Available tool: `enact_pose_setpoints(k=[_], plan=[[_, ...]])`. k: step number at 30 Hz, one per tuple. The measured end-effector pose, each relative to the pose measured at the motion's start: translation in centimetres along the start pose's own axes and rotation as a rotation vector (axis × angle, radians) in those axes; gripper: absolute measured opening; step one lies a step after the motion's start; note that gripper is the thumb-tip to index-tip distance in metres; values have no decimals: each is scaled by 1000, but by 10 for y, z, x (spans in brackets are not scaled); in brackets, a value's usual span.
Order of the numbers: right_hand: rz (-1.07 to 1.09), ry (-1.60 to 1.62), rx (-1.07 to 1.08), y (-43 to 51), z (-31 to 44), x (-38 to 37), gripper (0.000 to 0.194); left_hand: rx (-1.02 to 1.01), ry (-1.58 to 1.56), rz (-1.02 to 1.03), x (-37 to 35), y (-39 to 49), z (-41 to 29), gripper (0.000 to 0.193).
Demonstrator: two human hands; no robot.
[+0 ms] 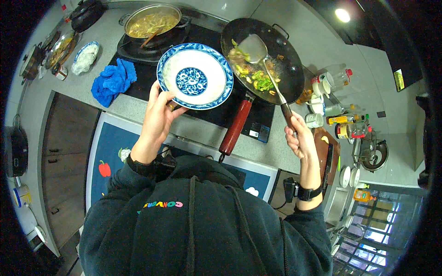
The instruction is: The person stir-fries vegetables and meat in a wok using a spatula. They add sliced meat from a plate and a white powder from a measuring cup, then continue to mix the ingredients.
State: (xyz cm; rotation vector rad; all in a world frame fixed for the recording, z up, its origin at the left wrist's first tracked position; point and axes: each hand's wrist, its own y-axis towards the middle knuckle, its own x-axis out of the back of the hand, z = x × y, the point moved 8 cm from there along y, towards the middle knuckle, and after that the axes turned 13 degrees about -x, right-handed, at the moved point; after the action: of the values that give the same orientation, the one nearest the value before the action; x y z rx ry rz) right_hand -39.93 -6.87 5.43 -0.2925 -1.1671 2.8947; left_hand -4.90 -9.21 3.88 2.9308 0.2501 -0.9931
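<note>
My left hand (160,112) grips the lower left rim of a blue-and-white patterned porcelain dish (195,76), whose inside holds no food. The dish is tilted and held over the black cooktop (141,84), left of the wok. In my right hand (299,136) is the dark handle of a metal wok spatula (253,49). Its blade is inside the black wok (290,74), over cooked green vegetables and other pieces (261,80). The wok's red handle (236,127) points towards me, untouched by either hand.
A steel pot of stew (152,22) stands at the back left. Near it are a crumpled blue cloth (113,81) and a small patterned plate (85,57) with a plastic-like wrapping. Bottles (348,131), a glass jar (313,120) and a cutting board (321,151) line the right side.
</note>
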Motion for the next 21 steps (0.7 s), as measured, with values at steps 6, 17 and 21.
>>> enact_pose_setpoints(k=[6, 17, 21], plan=[[-233, -153, 23, -7, -5, 39, 31, -6, 10, -13, 3, -3, -3, 48], [-79, -21, 4, 9, -1, 10, 30, -20, 2, 8, 9, 0, -5, 47], [-45, -22, -97, -11, -17, 14, 31, -28, -8, 11, 10, 0, -5, 47]])
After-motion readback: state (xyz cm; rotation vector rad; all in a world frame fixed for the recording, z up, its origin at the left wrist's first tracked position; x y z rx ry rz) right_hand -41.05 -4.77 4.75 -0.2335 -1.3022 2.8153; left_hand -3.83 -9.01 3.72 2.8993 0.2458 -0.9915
